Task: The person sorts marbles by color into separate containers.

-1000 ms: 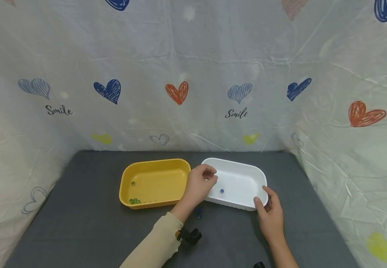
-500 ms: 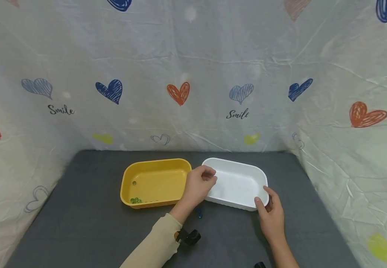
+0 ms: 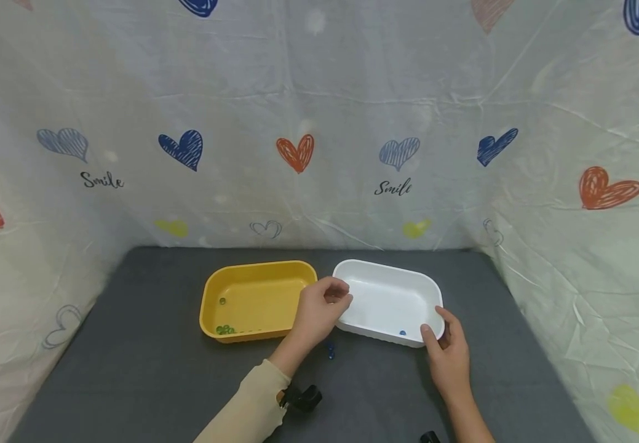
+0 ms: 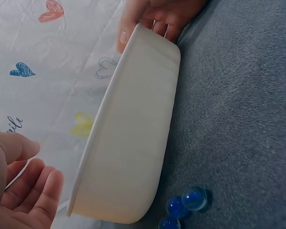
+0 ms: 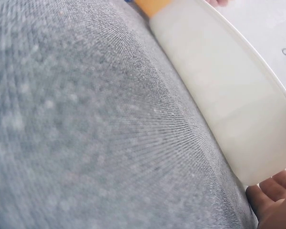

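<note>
My left hand (image 3: 321, 311) hovers over the left end of a white tray (image 3: 385, 295), its fingers loosely curled. The left wrist view shows a gap between thumb and fingers with nothing held. At the tray's right end, my right hand (image 3: 448, 357) grips the wall, thumb at the rim and fingers outside. A blue marble (image 3: 403, 333) lies inside the tray near its front wall. Several clear marbles with blue centres (image 4: 194, 198) sit on the grey cloth just in front of the tray.
A yellow tray (image 3: 258, 264) stands left of the white one, partly behind the left hand. Several green marbles (image 3: 224, 330) lie in its front left corner, with another green marble (image 3: 222, 301) farther back. A printed curtain (image 3: 319, 203) hangs behind the grey table.
The blue marble in the white tray was near the middle left, dropped out of sight, and now shows farther right. My left hand has drawn back slightly left; the right keeps its grip.
</note>
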`<state>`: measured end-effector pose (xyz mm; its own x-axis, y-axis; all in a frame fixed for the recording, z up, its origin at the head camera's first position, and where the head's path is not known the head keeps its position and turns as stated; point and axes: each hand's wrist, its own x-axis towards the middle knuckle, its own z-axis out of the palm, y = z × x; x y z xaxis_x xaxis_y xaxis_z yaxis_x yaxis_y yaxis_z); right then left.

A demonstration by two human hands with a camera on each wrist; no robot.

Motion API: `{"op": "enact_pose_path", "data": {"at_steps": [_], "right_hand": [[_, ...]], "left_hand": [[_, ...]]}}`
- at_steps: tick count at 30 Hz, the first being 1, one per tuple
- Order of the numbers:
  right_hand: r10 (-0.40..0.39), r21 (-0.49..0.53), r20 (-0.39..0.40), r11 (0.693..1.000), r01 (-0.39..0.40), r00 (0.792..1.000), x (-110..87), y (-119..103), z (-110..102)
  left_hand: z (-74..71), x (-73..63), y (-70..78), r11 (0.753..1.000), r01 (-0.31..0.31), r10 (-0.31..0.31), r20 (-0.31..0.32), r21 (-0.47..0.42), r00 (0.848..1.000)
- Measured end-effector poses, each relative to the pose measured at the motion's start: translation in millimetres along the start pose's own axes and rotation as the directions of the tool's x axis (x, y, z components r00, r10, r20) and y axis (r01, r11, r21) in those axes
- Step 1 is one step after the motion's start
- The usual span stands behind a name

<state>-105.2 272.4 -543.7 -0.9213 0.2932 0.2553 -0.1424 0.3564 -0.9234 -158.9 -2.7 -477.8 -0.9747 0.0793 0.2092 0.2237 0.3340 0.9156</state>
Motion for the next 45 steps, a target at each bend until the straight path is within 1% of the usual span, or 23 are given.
{"op": "enact_pose_path", "data": {"at_steps": [4,10,13,16,19,22,25,27,30,33,35,38,45], "right_hand": [[-0.011,0.009,-0.003,1.0,0.011,1.0,0.4,0,0],[-0.008,0.001,0.003,1.0,0.008,1.0,0.3,1,0],[-0.006,0.005,-0.001,1.0,0.006,1.0,-0.3,-1,0],[-0.011,0.005,-0.004,1.0,0.011,1.0,-0.1,-1,0],[-0.016,-0.002,-0.006,1.0,0.016,1.0,0.7,0,1],[-0.014,-0.002,-0.006,1.0,0.014,1.0,1.2,1,1],[-0.011,0.005,-0.004,1.0,0.011,1.0,1.0,1,1],[-0.011,0.013,-0.003,1.0,0.011,1.0,1.0,2,1],[-0.011,0.01,-0.003,1.0,0.011,1.0,0.9,2,1],[-0.01,0.0,-0.003,1.0,0.01,1.0,0.8,3,0],[-0.009,-0.001,-0.001,1.0,0.009,1.0,1.2,3,0],[-0.01,0.01,-0.004,1.0,0.01,1.0,0.7,1,1],[0.003,0.002,-0.005,1.0,-0.003,1.0,0.1,0,0]], "left_hand": [[-5.6,-7.1,-0.1,0.999,-0.031,0.031,0.015,-0.016,0.999],[-11.4,-25.8,4.4,0.996,-0.079,0.08,0.04,-0.042,0.996],[-13.5,-34.0,5.3,0.992,-0.118,0.12,0.048,-0.044,0.992],[-15.2,-40.0,2.7,0.988,-0.154,0.155,0.045,-0.03,0.987],[-16.5,-44.3,-4.3,0.984,-0.18,0.179,0.05,-0.003,0.983],[-17.6,-48.8,-13.0,0.984,-0.18,0.18,0.071,0.005,0.981],[-18.2,-54.1,-21.3,0.987,-0.162,0.161,0.094,0.009,0.983],[-18.0,-58.0,-26.7,0.987,-0.156,0.153,0.101,0.028,0.983],[-17.1,-63.5,-34.0,0.983,-0.167,0.16,0.091,0.073,0.983],[-14.4,-67.6,-39.2,0.974,-0.194,0.185,0.083,0.121,0.979],[-14.1,-70.0,-41.6,0.97,-0.2,0.19,0.084,0.139,0.978],[-13.3,-72.7,-45.2,0.97,-0.195,0.184,0.089,0.147,0.979],[-12.3,-74.5,-52.9,0.969,-0.182,0.173,0.066,0.17,0.983]]}}
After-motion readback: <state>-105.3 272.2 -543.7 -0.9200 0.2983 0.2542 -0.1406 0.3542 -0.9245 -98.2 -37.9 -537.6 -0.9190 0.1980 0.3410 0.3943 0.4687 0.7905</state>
